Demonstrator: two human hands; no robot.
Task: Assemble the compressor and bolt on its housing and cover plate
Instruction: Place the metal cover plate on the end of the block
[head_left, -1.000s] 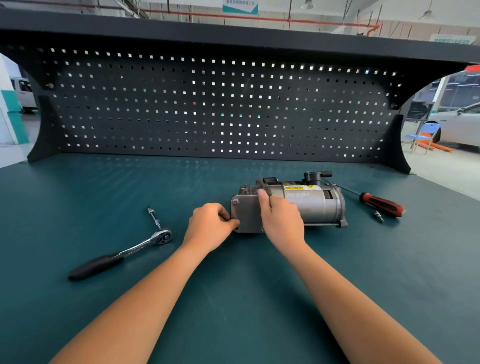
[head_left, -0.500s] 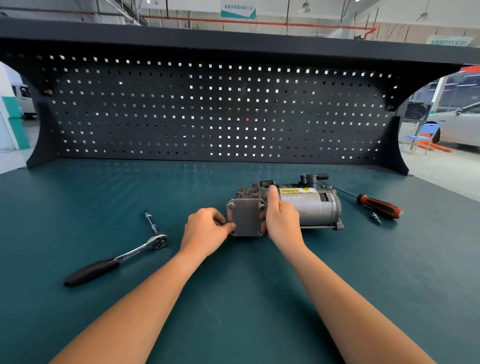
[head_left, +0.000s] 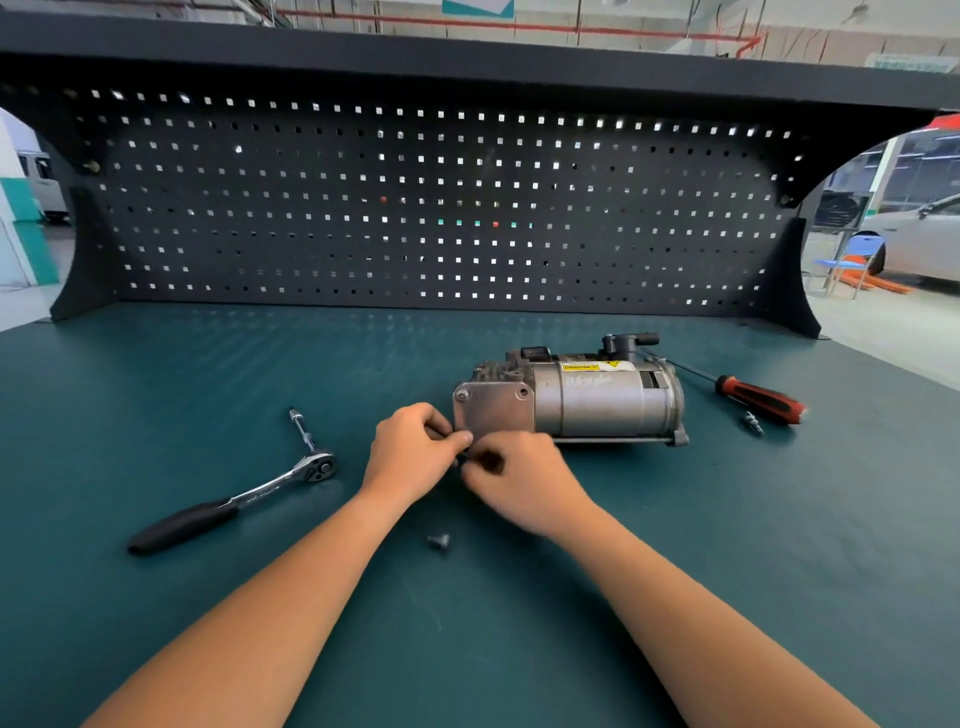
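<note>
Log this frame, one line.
left hand, right hand: together at cover plate lower corner, right blurred | compressor: on mat | bolt: loose on mat | ratchet, screwdriver: untouched

The compressor (head_left: 597, 402) has a barrel of dull grey metal with a soft sheen, a rougher cast-metal end, a black plastic-looking fitting on top and a printed yellow and white label. Its cover plate (head_left: 493, 410) is flat, smooth bare metal. The ratchet wrench (head_left: 291, 475) is bright polished chrome with a matt black grip. The screwdriver (head_left: 758, 400) has a red and black handle, plastic or rubber, and a dark shaft. A small bolt (head_left: 439, 541) is shiny metal. The bench mat (head_left: 208, 389) is matt teal, faintly scuffed; the pegboard (head_left: 415, 208) is matt black perforated sheet.
</note>
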